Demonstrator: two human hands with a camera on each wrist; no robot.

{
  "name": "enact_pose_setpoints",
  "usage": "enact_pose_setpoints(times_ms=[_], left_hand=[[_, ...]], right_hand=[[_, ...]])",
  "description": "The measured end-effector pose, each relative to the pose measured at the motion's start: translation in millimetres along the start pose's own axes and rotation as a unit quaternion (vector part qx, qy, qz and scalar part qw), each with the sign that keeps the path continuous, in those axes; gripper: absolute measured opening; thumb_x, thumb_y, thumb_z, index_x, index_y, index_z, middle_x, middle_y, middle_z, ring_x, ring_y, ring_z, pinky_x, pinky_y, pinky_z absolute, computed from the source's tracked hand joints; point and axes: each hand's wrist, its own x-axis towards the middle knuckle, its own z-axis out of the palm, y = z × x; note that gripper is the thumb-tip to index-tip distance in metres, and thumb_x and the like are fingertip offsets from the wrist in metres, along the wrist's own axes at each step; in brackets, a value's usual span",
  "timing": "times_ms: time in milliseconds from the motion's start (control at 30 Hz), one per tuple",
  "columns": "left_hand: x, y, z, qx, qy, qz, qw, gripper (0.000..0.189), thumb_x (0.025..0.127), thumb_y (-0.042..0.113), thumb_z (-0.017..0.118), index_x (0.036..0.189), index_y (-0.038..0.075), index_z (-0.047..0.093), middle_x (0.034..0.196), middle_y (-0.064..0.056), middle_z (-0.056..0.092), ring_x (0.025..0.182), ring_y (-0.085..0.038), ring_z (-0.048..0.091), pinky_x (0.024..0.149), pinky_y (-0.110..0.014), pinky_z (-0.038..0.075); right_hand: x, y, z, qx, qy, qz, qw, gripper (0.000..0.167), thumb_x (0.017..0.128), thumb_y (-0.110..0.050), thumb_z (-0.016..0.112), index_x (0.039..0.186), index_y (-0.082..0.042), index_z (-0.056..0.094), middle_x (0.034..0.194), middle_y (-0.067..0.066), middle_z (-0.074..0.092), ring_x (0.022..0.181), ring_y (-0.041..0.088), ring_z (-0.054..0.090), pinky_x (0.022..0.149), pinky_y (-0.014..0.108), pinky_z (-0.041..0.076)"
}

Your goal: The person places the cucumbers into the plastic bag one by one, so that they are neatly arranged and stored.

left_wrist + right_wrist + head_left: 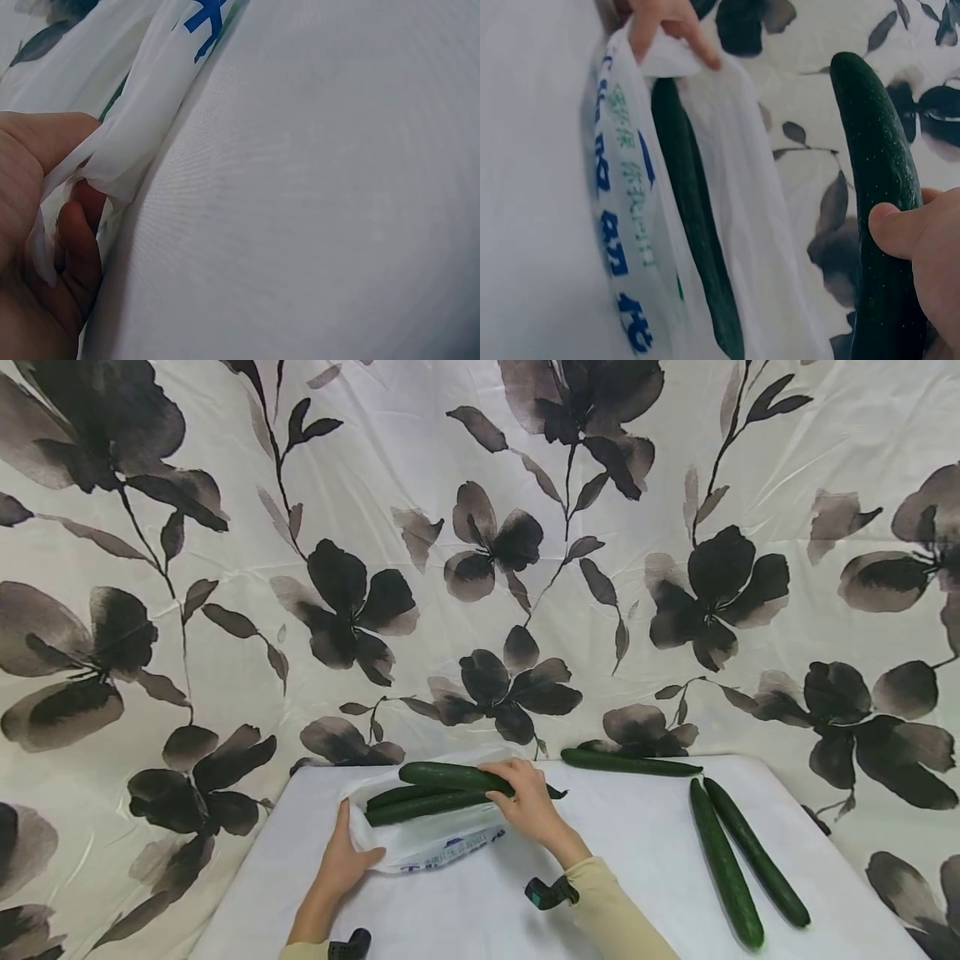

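Observation:
My right hand (528, 802) grips a dark green cucumber (442, 774) near one end, with the thumb along its side in the right wrist view. The cucumber is held above the mouth of a white plastic bag (401, 847) with blue and green print. Other cucumbers (431, 807) lie inside the bag, one of them showing in the right wrist view (694, 217). On the bag's left side, my left hand (341, 857) holds the opening spread. Up close, its fingers (77, 232) curl round the thin bag edge (120, 161).
Two cucumbers (726, 864) lie side by side at the table's right. Another cucumber (630, 762) lies along the back edge, by the flower-patterned cloth (495, 610) hanging behind. A white cover (465, 918) lies over the table.

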Motion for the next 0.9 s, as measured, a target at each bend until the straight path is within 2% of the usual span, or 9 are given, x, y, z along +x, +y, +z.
enact_pose_setpoints(times_ms=[133, 333, 567, 633, 733, 900], left_hand=[[3.4, 2.1, -1.3, -0.002, 0.01, 0.018, 0.9998, 0.116, 0.071, 0.003, 0.08, 0.156, 0.015, 0.002, 0.156, -0.022, 0.021, 0.142, -0.045, 0.017, 0.111, -0.061, 0.015], [2.8, -1.2, -4.1, -0.018, 0.029, 0.045, 0.9984, 0.117, 0.065, -0.004, 0.081, 0.155, 0.021, 0.011, 0.152, -0.019, 0.031, 0.14, -0.045, 0.021, 0.109, -0.065, 0.014], [1.4, -1.7, 0.6, -0.044, 0.032, 0.092, 0.9943, 0.114, 0.062, -0.011, 0.079, 0.153, 0.023, 0.02, 0.149, -0.015, 0.037, 0.141, -0.044, 0.022, 0.109, -0.066, 0.014], [-0.7, -2.1, 2.5, -0.051, 0.028, 0.092, 0.994, 0.111, 0.062, -0.012, 0.078, 0.152, 0.022, 0.023, 0.148, -0.014, 0.039, 0.14, -0.042, 0.024, 0.109, -0.065, 0.014], [-2.7, -1.8, 4.5, -0.047, 0.025, 0.075, 0.9957, 0.11, 0.063, -0.009, 0.078, 0.154, 0.02, 0.022, 0.147, -0.016, 0.04, 0.139, -0.043, 0.027, 0.109, -0.066, 0.016], [-0.8, 0.1, 6.3, -0.011, 0.019, 0.042, 0.9989, 0.113, 0.066, 0.0, 0.079, 0.156, 0.015, 0.013, 0.145, -0.023, 0.041, 0.135, -0.048, 0.032, 0.107, -0.065, 0.021]], right_hand=[[11.4, -7.1, 7.9, 0.008, -0.005, -0.029, 0.9995, 0.042, 0.087, -0.011, 0.072, 0.127, -0.021, 0.064, 0.114, 0.0, 0.062, 0.107, 0.021, 0.054, 0.087, 0.049, 0.039], [25.1, -20.4, 24.5, 0.022, -0.044, -0.075, 0.9959, 0.042, 0.088, -0.013, 0.071, 0.128, -0.022, 0.063, 0.114, -0.002, 0.06, 0.107, 0.019, 0.053, 0.092, 0.048, 0.039], [28.3, -30.7, 39.0, 0.04, -0.089, -0.069, 0.9928, 0.042, 0.089, -0.015, 0.07, 0.129, -0.023, 0.063, 0.111, -0.003, 0.058, 0.104, 0.015, 0.049, 0.091, 0.041, 0.036], [27.2, -31.8, 43.5, 0.038, -0.102, -0.066, 0.9918, 0.041, 0.09, -0.017, 0.069, 0.13, -0.024, 0.062, 0.111, -0.005, 0.058, 0.102, 0.013, 0.048, 0.09, 0.039, 0.036], [26.6, -31.6, 49.9, 0.035, -0.117, -0.063, 0.9905, 0.041, 0.091, -0.021, 0.068, 0.131, -0.026, 0.062, 0.111, -0.006, 0.058, 0.101, 0.01, 0.048, 0.088, 0.035, 0.035], [27.5, -26.7, 57.7, 0.028, -0.134, -0.059, 0.9889, 0.041, 0.092, -0.022, 0.068, 0.131, -0.028, 0.061, 0.112, -0.007, 0.057, 0.102, 0.01, 0.048, 0.09, 0.036, 0.034]])
